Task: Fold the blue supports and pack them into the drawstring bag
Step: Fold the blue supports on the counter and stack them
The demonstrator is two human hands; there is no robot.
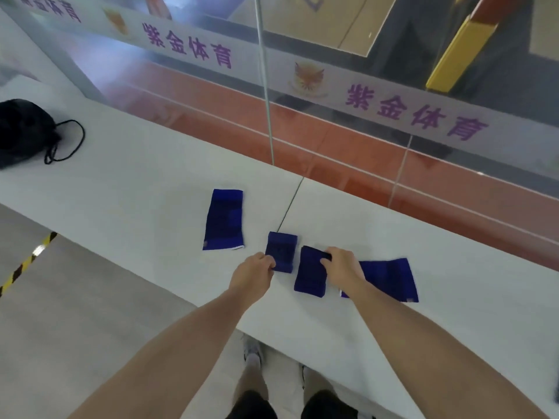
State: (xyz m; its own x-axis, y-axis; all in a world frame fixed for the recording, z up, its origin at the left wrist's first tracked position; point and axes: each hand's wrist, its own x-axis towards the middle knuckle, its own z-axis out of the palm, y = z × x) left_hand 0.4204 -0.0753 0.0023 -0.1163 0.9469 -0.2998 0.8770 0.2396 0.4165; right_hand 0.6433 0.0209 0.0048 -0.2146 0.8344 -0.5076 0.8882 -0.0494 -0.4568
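Now, on the white bench [151, 182]: four blue supports and a black drawstring bag [21, 131].

Left hand [254, 273] at the near left corner of the small folded support [281, 251]; grip pinching that corner, fingertips pressed together on the cloth. Small piece lying just near of the seam in the bench top.

Right hand [341, 267] laid on the middle folded support [310, 275], just right of the small one; fingers [325, 261] curled over its far right edge, seemingly pinching the upper layer, though hard to tell at this blur whether pressing flat or gripping. Middle piece slightly tilted, apart from the small one by a narrow strip of bench.

Right of that, partly under the right wrist, a wide flat support [390, 279], unfolded, spread sideways toward the right.

Left and farther off, a long flat support [223, 219], unfolded, lying alone, apart from both hands.

Bag well apart at the far left edge of the bench, bunched, its black cord [75, 140] looped out to the right on the surface.

Beyond the bench, a glass wall [332, 86] with purple lettering. Below, grey floor and shoes [252, 352].
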